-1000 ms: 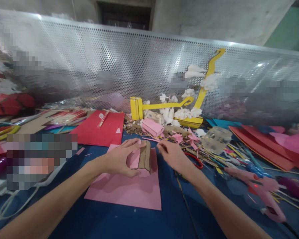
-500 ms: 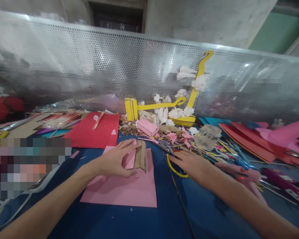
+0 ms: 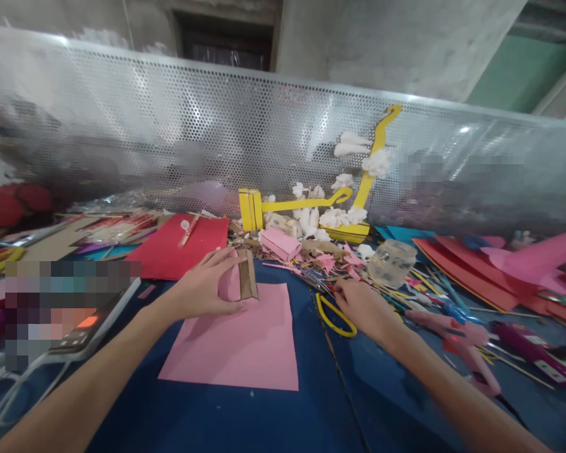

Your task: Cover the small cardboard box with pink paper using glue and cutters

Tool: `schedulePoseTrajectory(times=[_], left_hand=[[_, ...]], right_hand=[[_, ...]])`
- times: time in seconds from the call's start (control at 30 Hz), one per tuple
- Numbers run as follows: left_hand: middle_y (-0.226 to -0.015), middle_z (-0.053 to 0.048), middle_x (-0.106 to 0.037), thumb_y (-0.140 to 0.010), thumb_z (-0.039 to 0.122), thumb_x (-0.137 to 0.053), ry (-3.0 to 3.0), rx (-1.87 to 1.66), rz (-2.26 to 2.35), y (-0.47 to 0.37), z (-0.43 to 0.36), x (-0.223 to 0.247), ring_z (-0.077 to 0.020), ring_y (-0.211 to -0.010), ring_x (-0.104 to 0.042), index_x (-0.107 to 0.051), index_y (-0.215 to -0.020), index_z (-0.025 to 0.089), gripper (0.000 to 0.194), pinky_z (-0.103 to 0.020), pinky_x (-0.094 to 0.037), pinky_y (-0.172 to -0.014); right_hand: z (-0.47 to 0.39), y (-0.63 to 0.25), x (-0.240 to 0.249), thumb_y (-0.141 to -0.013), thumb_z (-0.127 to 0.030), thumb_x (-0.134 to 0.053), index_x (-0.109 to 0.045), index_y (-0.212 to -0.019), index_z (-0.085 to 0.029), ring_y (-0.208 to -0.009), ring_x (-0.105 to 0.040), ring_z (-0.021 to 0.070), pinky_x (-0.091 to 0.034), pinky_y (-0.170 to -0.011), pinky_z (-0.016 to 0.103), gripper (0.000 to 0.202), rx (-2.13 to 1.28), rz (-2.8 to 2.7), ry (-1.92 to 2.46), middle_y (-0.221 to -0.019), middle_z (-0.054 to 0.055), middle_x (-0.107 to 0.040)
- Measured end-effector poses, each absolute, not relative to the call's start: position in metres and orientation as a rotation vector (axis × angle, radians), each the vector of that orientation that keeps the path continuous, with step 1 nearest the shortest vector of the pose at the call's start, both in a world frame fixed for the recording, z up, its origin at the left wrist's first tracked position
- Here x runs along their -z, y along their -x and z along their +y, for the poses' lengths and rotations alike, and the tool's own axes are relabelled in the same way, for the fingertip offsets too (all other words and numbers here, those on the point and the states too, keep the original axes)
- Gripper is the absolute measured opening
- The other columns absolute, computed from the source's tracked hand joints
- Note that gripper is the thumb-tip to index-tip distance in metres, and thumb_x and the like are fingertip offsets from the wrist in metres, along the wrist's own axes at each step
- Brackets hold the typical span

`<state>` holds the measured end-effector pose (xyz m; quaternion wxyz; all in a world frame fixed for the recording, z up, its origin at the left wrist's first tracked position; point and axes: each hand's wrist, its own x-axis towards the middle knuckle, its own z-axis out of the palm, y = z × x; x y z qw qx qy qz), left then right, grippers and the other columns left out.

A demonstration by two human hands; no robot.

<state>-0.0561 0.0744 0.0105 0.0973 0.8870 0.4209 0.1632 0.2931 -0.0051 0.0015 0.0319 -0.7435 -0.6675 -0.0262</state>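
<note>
My left hand is wrapped round a small cardboard box with a pink face, held at the upper left of a pink sheet. My right hand has its fingers curled at scissors with yellow handles; its fingertips are near the blades and a red object, and whether they grip anything is too small to tell. A pink box lies beyond the sheet, among paper scraps.
Red sheet at back left, phone-like device at left. Yellow strips with white tufts stand by the perforated metal panel. A clear block, pink glue gun and purple glue gun lie at right.
My left hand has moved left with the cardboard box, showing more of the pink sheet. My right hand's fingers, spread before, have curled in by the scissors.
</note>
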Motion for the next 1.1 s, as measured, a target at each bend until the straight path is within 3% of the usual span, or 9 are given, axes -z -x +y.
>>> schedulePoseTrajectory(times=[0.1,0.2,0.33,0.43,0.5,0.6,0.77,0.93,1.1], left_hand=[[-0.169,-0.013,-0.035,-0.081,0.071,-0.070,-2.702,-0.518,1.302,0.061,0.078,-0.011,-0.0413,-0.157,-0.028,-0.041,-0.159,0.029,0.093,-0.060,-0.039,-0.119],[-0.166,-0.013,-0.041,-0.089,0.068,-0.063,-2.767,-0.551,1.322,0.064,0.082,-0.009,-0.0414,-0.155,-0.031,-0.041,-0.158,0.026,0.083,-0.063,-0.040,-0.118],[-0.162,-0.013,-0.046,-0.096,0.042,-0.061,-2.951,-0.768,1.153,0.056,0.075,-0.007,-0.0374,-0.153,-0.035,-0.056,-0.145,0.024,0.052,-0.059,-0.036,-0.122],[-0.146,-0.011,-0.061,-0.098,0.022,-0.053,-3.014,-0.847,0.782,0.038,0.056,-0.007,-0.0281,-0.139,-0.054,-0.066,-0.128,0.022,0.033,-0.047,-0.046,-0.115],[-0.127,-0.008,-0.072,-0.101,0.022,-0.051,-3.023,-0.664,0.587,0.023,0.040,-0.003,-0.0245,-0.123,-0.064,-0.068,-0.120,0.022,0.026,-0.042,-0.052,-0.106],[-0.126,-0.006,-0.073,-0.102,0.024,-0.052,-2.992,-0.532,0.585,0.005,0.022,0.007,-0.0231,-0.118,-0.068,-0.068,-0.123,0.023,0.026,-0.040,-0.052,-0.102],[-0.130,-0.005,-0.073,-0.106,0.025,-0.045,-2.930,-0.506,0.716,-0.002,0.027,0.023,-0.0219,-0.121,-0.068,-0.065,-0.126,0.021,0.029,-0.038,-0.051,-0.105],[-0.130,-0.007,-0.073,-0.108,0.025,-0.041,-2.916,-0.607,0.814,-0.010,0.043,0.027,-0.0219,-0.126,-0.066,-0.065,-0.125,0.021,0.030,-0.039,-0.049,-0.110],[-0.132,-0.008,-0.072,-0.106,0.023,-0.044,-2.891,-0.611,0.816,-0.021,0.042,0.027,-0.0229,-0.128,-0.065,-0.066,-0.120,0.019,0.027,-0.041,-0.049,-0.111]], right_hand=[[-0.007,-0.294,-0.001,-0.097,-0.022,-0.059,-0.070,-0.100,-0.016,-0.088,-0.075,0.0290,-0.041,-0.067,0.031,0.013,0.049,-2.093,2.282,-0.096,0.015,-0.078],[-0.006,-0.296,0.000,-0.092,-0.013,-0.058,-0.068,-0.104,-0.014,-0.092,-0.074,0.0315,-0.042,-0.069,0.031,0.015,0.053,-2.120,2.245,-0.098,0.017,-0.077],[-0.005,-0.303,-0.004,-0.094,-0.010,-0.049,-0.068,-0.103,-0.014,-0.095,-0.073,0.0314,-0.045,-0.076,0.034,0.021,0.086,-2.075,2.145,-0.102,0.019,-0.076],[-0.007,-0.309,-0.013,-0.100,-0.017,-0.043,-0.060,-0.121,-0.014,-0.096,-0.072,0.0286,-0.048,-0.079,0.034,0.028,0.121,-1.997,2.045,-0.106,0.017,-0.075],[-0.009,-0.310,-0.018,-0.103,-0.026,-0.039,-0.057,-0.125,-0.017,-0.079,-0.071,0.0241,-0.050,-0.072,0.033,0.029,0.008,-1.928,1.911,-0.088,0.009,-0.073],[-0.010,-0.300,-0.019,-0.102,-0.037,-0.042,-0.063,-0.109,-0.020,-0.061,-0.065,0.0198,-0.051,-0.065,0.033,0.028,-0.394,-1.736,1.531,-0.067,0.001,-0.065],[-0.001,-0.270,-0.019,-0.087,-0.037,-0.066,-0.070,-0.114,-0.023,-0.089,-0.072,0.0202,-0.058,-0.079,0.035,0.031,-0.961,-1.316,1.092,-0.098,0.005,-0.074],[0.015,-0.256,-0.027,-0.084,-0.045,-0.078,-0.072,-0.097,-0.019,-0.067,-0.066,0.0157,-0.054,-0.066,0.029,0.030,-0.778,-1.441,1.095,-0.075,0.002,-0.070],[0.028,-0.258,-0.017,-0.088,-0.062,-0.071,-0.064,-0.082,-0.020,-0.044,-0.044,0.0091,-0.034,-0.044,0.024,0.043,-0.682,-1.379,1.100,-0.054,-0.006,-0.053]])
